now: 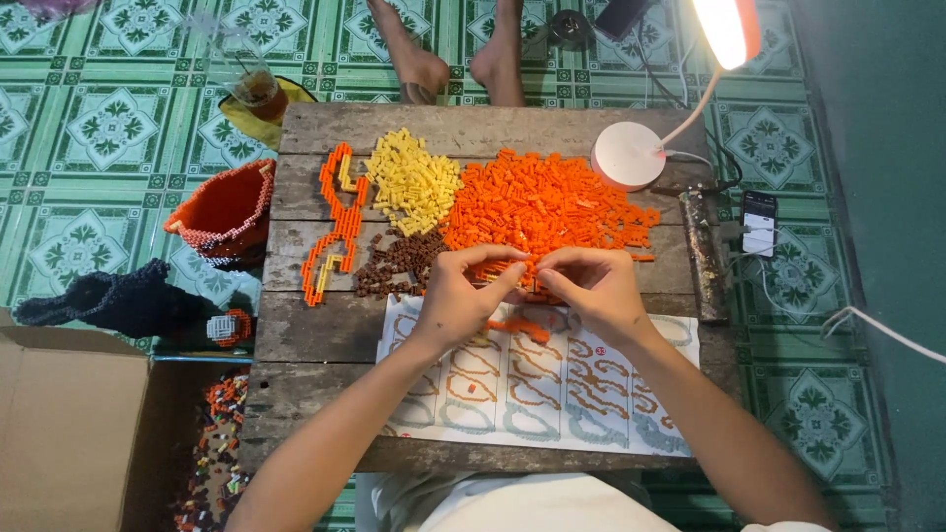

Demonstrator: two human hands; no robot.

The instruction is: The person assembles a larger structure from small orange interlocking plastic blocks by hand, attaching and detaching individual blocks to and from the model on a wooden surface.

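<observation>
My left hand (461,293) and my right hand (589,286) meet over the middle of a low wooden table (325,335), fingertips pinched together on small orange bricks at the near edge of a large orange brick pile (547,202). A short strip of joined orange bricks (519,326) hangs just below my hands, over a printed instruction sheet (537,389). A yellow brick pile (412,180) and a brown brick pile (399,262) lie to the left. Assembled orange and yellow outline pieces (335,222) rest at the table's left.
A white desk lamp base (629,155) stands at the back right, its lit head (727,30) above. A phone (759,223) lies right of the table. Another person's bare feet (458,64) are behind it. An orange beaded bag (225,210), a drink cup (259,94) and a cardboard box (69,424) sit left.
</observation>
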